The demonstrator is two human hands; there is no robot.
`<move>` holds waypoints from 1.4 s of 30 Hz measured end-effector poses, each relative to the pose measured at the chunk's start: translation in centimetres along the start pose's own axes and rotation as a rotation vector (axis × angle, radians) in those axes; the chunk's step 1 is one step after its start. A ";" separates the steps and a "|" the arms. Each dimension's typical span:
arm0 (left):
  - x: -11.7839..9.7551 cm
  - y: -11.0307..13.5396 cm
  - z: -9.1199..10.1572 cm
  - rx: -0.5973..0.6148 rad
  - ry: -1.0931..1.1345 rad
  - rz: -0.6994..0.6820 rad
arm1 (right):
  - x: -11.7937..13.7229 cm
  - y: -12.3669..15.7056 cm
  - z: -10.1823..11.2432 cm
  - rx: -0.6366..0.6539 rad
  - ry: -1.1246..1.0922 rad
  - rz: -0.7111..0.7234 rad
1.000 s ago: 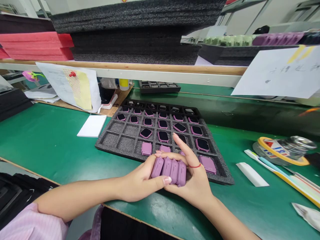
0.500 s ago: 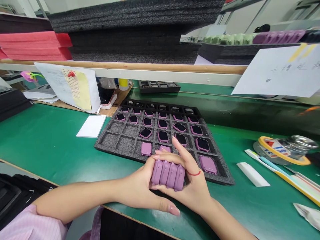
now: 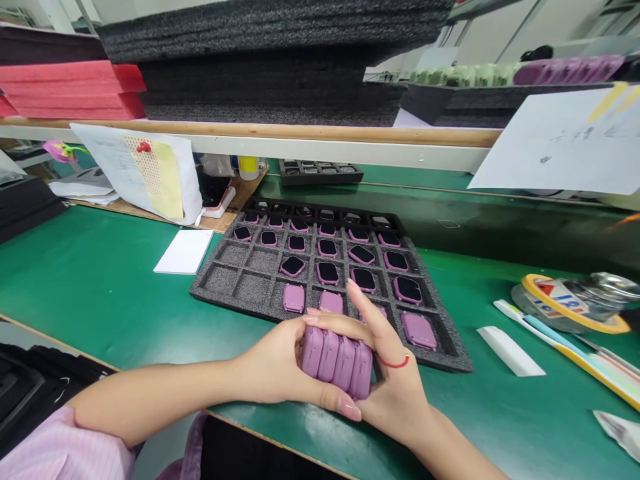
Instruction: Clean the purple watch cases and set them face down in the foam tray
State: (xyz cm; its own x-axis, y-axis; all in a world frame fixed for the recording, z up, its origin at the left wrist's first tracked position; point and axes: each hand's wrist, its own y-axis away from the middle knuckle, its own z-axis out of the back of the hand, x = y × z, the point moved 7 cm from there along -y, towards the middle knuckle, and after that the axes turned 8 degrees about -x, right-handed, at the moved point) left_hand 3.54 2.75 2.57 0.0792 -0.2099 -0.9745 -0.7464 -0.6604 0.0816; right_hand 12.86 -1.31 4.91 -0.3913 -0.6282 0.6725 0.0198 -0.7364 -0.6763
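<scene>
Four purple cases [image 3: 337, 362] are held side by side as one block, between the left hand [image 3: 285, 363] and the right hand [image 3: 393, 383]. The left hand is clamped on the block's left end, with its thumb laid along the lower edge. The right hand is cupped round the right end, with one finger raised clear. For sound handling, even pressure should be applied at both ends so that the inner cases are not squeezed out; the lower edge should be supported and the edges held level.

A foam tray [image 3: 453, 343] is placed on the surface [image 3: 125, 300], directly beyond both hands. In its nearest row, four purple units [image 3: 293, 298] are seated backs up; one is partly covered by the right hand. In the rows farther from the hands, black-screened units [image 3: 327, 273] are seated, some turned askew in their compartments.
</scene>
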 end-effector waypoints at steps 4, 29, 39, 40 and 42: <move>-0.2 -0.1 0.2 -0.101 0.051 -0.069 | 0.0 0.6 -1.1 0.066 0.064 0.040; 2.6 -0.2 -0.5 0.254 0.686 0.220 | 1.5 -0.6 3.5 -0.153 0.012 -0.047; 1.8 0.2 -0.7 0.286 0.733 0.207 | 1.8 -0.4 2.4 -0.003 0.128 0.014; 1.8 0.2 -0.7 0.282 0.752 0.194 | 2.0 -0.2 3.1 -0.055 0.127 0.020; 1.9 0.1 -0.7 0.282 0.781 0.183 | 2.6 0.4 4.6 -0.164 0.175 0.049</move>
State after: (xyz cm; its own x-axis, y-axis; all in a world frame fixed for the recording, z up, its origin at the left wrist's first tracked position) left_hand 4.05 1.75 0.89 0.2974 -0.8014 -0.5190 -0.9202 -0.3855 0.0678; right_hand 16.07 -4.43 7.80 -0.5476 -0.5982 0.5850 -0.1018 -0.6464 -0.7562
